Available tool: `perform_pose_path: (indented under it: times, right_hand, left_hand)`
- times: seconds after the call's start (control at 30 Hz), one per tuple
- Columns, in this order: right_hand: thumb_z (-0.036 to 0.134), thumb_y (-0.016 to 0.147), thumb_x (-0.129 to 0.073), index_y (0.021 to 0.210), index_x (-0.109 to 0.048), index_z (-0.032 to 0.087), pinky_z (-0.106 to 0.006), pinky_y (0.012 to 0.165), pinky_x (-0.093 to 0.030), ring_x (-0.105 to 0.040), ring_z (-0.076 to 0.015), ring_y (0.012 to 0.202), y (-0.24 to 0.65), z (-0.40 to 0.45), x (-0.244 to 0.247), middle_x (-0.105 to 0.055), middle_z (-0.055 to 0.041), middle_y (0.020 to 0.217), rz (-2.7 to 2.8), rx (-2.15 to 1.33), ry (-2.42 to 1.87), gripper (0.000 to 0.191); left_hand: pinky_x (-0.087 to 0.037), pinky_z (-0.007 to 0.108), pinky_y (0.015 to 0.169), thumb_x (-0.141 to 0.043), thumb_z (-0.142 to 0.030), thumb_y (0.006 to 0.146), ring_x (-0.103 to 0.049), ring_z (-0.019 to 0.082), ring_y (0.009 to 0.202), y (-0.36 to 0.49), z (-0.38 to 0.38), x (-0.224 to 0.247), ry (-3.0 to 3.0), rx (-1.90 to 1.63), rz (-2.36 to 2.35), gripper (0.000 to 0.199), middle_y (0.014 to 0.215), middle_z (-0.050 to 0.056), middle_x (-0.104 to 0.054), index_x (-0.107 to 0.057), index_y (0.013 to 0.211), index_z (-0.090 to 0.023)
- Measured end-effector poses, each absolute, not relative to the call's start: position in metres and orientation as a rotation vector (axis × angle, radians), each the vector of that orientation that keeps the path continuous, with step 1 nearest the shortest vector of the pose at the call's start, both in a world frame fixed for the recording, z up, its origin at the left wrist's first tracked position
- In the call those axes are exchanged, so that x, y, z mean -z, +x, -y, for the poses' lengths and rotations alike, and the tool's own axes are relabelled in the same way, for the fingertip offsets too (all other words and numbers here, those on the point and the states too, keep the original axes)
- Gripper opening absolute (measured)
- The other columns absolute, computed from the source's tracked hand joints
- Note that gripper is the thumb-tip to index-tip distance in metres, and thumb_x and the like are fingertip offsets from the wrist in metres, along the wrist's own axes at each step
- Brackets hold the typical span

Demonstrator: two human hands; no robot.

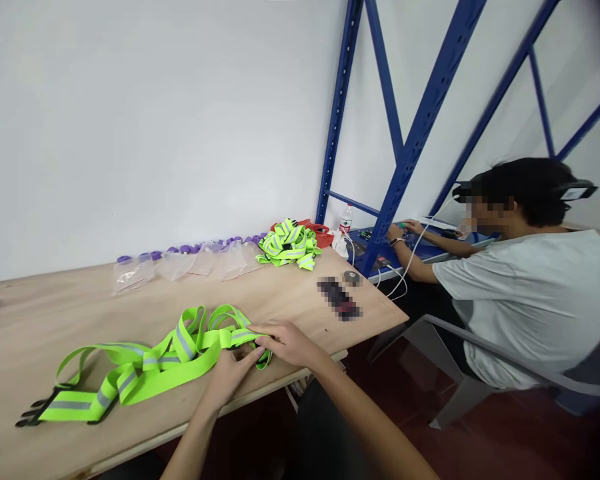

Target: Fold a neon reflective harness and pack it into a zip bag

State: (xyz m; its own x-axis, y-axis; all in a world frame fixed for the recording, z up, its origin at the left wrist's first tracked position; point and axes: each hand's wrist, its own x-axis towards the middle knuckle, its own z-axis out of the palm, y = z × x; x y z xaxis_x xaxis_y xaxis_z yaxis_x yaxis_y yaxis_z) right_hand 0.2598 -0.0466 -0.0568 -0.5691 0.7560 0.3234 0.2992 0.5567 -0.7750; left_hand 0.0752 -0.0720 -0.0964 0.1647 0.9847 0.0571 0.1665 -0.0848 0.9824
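A neon-yellow reflective strap (175, 377) with a grey stripe lies in loose loops across the wooden table. Its black buckle (35, 410) rests at the left end. My left hand (233, 373) pinches the strap near its right end, thumb toward the other hand. Close beside it, my right hand (285, 342) grips the same end from above and the right, fingers on the webbing. Part of the strap between the two hands is hidden by the fingers.
Behind, a heap of similar straps (290, 247) sits by red material (323, 235). Clear plastic bags (180, 265) and purple rolls (190, 249) line the wall. A blurred dark object (337, 299) lies near the right edge. Beyond blue rack posts (397, 173), a co-worker (525, 287) sits.
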Motion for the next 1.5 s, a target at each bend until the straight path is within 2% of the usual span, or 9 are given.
perform_pose_path:
  times: [0.13,0.27,0.37,0.57,0.67,0.87,1.0,1.2,1.5]
  right_hand:
    - [0.033,0.099,-0.052,0.141,-0.058,0.025,-0.036,0.110,-0.042,-0.057,-0.0221,0.129,0.254,0.049,0.056,-0.061,-0.0060,0.141,2.091,-0.961,-0.830,0.043]
    - [0.034,0.099,-0.050,0.147,-0.050,0.028,-0.038,0.112,-0.040,-0.054,-0.0219,0.133,0.246,0.050,0.063,-0.057,-0.0036,0.145,1.934,-0.999,-0.880,0.048]
    - [0.036,0.099,-0.048,0.146,-0.048,0.027,-0.039,0.108,-0.044,-0.058,-0.0229,0.126,0.237,0.048,0.072,-0.061,-0.0061,0.139,1.723,-0.968,-0.985,0.048]
    - [0.036,0.096,-0.048,0.146,-0.041,0.020,-0.033,0.088,-0.052,-0.062,-0.0214,0.104,0.234,0.035,0.095,-0.062,-0.0104,0.120,1.279,-0.896,-1.072,0.053]
    - [0.024,0.088,-0.053,0.149,-0.036,0.020,-0.032,0.082,-0.052,-0.060,-0.0204,0.094,0.249,0.033,0.097,-0.061,-0.0083,0.110,1.385,-0.835,-1.137,0.063]
    - [0.005,0.072,-0.058,0.146,-0.041,0.032,-0.035,0.090,-0.046,-0.055,-0.0237,0.109,0.276,0.044,0.080,-0.055,-0.0065,0.125,2.251,-0.363,-1.257,0.080]
    - [0.008,0.083,-0.056,0.135,-0.053,0.023,-0.042,0.095,-0.042,-0.052,-0.0276,0.114,0.264,0.046,0.077,-0.056,-0.0121,0.133,2.419,-0.015,-1.233,0.054]
    - [0.017,0.085,-0.061,0.085,-0.070,0.021,-0.043,0.099,-0.039,-0.058,-0.0251,0.104,0.253,0.025,0.080,-0.072,-0.0096,0.103,1.981,-0.572,-1.175,0.009]
    - [0.046,0.085,-0.058,0.105,-0.067,0.017,-0.032,0.072,-0.054,-0.070,-0.0217,0.085,0.282,-0.030,0.079,-0.075,-0.0097,0.097,1.353,-1.077,-0.963,0.036]
  left_hand:
    - [-0.054,0.034,0.072,-0.071,-0.055,0.077,-0.065,0.024,0.074,0.067,0.070,0.101,1.382,-0.976,-1.194,0.039,0.065,0.003,-0.066,-0.069,0.081,-0.016]
    - [-0.054,0.032,0.066,-0.070,-0.056,0.076,-0.066,0.025,0.080,0.063,0.067,0.098,1.290,-0.991,-1.188,0.044,0.082,0.008,-0.070,-0.067,0.090,-0.014]
    - [-0.056,0.033,0.069,-0.076,-0.053,0.071,-0.065,0.023,0.081,0.065,0.068,0.098,1.177,-1.153,-1.153,0.047,0.093,0.006,-0.068,-0.062,0.097,-0.016]
    - [-0.047,0.022,0.049,-0.082,-0.052,0.067,-0.054,0.010,0.053,0.069,0.072,0.106,1.063,-1.143,-1.133,0.049,0.070,-0.007,-0.053,-0.046,0.078,-0.021]
    - [-0.040,0.020,0.042,-0.079,-0.055,0.069,-0.050,0.008,0.044,0.070,0.073,0.104,1.130,-1.052,-1.174,0.050,0.070,-0.006,-0.056,-0.054,0.095,-0.020]
    - [-0.039,0.021,0.037,-0.078,-0.055,0.065,-0.051,0.009,0.043,0.078,0.072,0.097,1.208,-0.947,-1.248,0.078,0.078,0.001,-0.066,-0.054,0.128,-0.015]
    - [-0.034,0.020,0.034,-0.074,-0.052,0.069,-0.048,0.010,0.039,0.083,0.069,0.099,1.325,-0.861,-1.293,0.081,0.062,-0.005,-0.059,-0.050,0.137,-0.014]
    - [-0.031,0.019,0.034,-0.075,-0.048,0.070,-0.041,0.008,0.036,0.087,0.069,0.096,1.415,-0.735,-1.251,0.086,0.058,-0.010,-0.051,-0.045,0.143,-0.016]
    - [-0.030,0.020,0.040,-0.072,-0.045,0.073,-0.042,0.009,0.041,0.085,0.073,0.085,1.453,-0.640,-1.274,0.086,0.061,-0.010,-0.046,-0.040,0.146,-0.015]
